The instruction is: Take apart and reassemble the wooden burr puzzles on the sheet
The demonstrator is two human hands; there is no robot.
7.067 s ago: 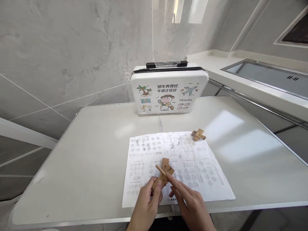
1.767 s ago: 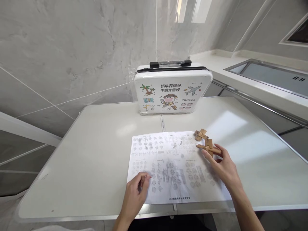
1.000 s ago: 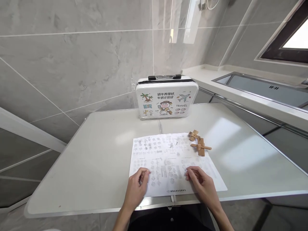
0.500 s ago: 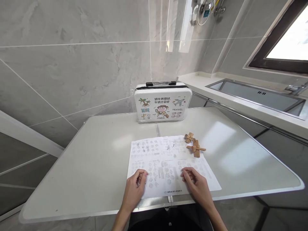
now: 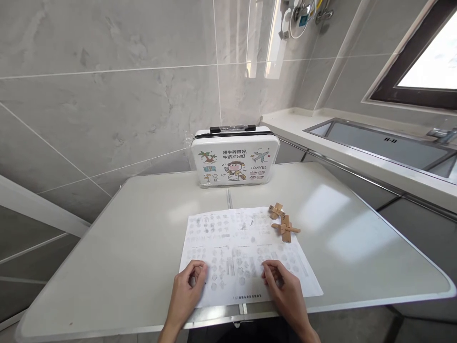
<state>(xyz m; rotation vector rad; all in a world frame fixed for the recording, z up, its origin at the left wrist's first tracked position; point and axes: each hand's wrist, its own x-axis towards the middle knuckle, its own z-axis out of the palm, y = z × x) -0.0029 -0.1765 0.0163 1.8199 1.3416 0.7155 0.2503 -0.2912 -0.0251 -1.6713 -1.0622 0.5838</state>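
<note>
A printed instruction sheet [image 5: 243, 238] lies on the white folding table [image 5: 135, 238]. My left hand [image 5: 186, 291] rests on its near left edge, fingers curled in and thumb against the forefinger, nothing in it. My right hand [image 5: 284, 291] rests on the near right part of the sheet, fingers also curled and empty. Two wooden interlocking puzzles lie at the sheet's far right corner, out of both hands: a small knot-shaped puzzle [image 5: 276, 209] and, just in front of it, a cross-shaped puzzle [image 5: 285, 227] with a thin stick through it.
A white case [image 5: 233, 156] with cartoon travel pictures and a black handle stands at the table's far edge against the grey tiled wall. A white counter with a steel sink [image 5: 385, 140] runs along the right. A gap separates table and counter.
My right hand set the cross-shaped puzzle down beside the small one and drew back to the sheet's near edge. My left hand has stayed on the sheet. The view has tilted upward.
</note>
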